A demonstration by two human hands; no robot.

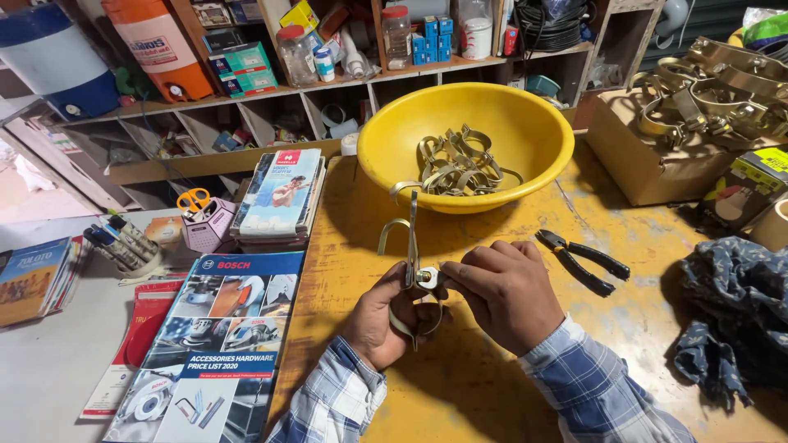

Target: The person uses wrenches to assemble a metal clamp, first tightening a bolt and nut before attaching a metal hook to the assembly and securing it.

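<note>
A metal pipe clamp (408,238) stands upright between my two hands over the yellow table (460,385). My left hand (382,316) grips its lower curved band. The fingers of my right hand (505,291) pinch a small nut or washer at the clamp's bolt, near the middle. Behind them sits a yellow bowl (525,127) holding several more metal clamps (455,164). Black-handled pliers (583,261) lie on the table just right of my right hand.
A cardboard box (632,160) piled with clamps stands at the right. A dark patterned cloth (730,312) lies at the right edge. Catalogues (222,336) and a book stack (279,197) lie left, with a pen holder (123,246). Cluttered shelves run behind.
</note>
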